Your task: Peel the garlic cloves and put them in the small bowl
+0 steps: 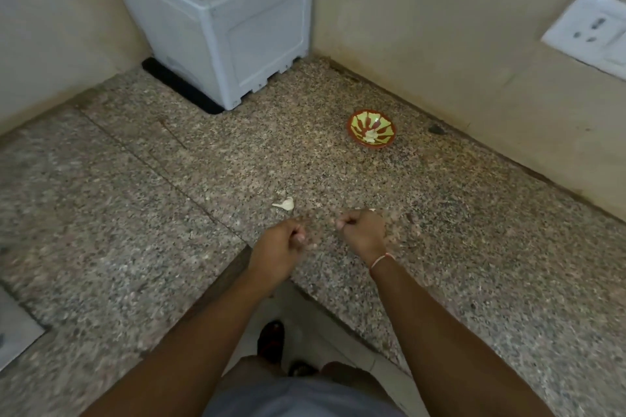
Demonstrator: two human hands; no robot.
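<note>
Curling both fists over the counter (440, 213), left hand (277, 247) and right hand (364, 230) seem mid-peel, each grip's contents untellable; next, bowl (355, 140).

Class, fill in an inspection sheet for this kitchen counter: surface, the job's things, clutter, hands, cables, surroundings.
Surface: speckled granite counter, L-shaped.
Job's things: small bowl near the back wall, something pale inside; garlic piece on the counter ahead of the hands.
Clutter: dark speck right of the bowl.
Hands: left hand and right hand both curled; blur hides what they hold.
Cables: nothing seen.
Surroundings: white box in the corner; wall socket.
</note>
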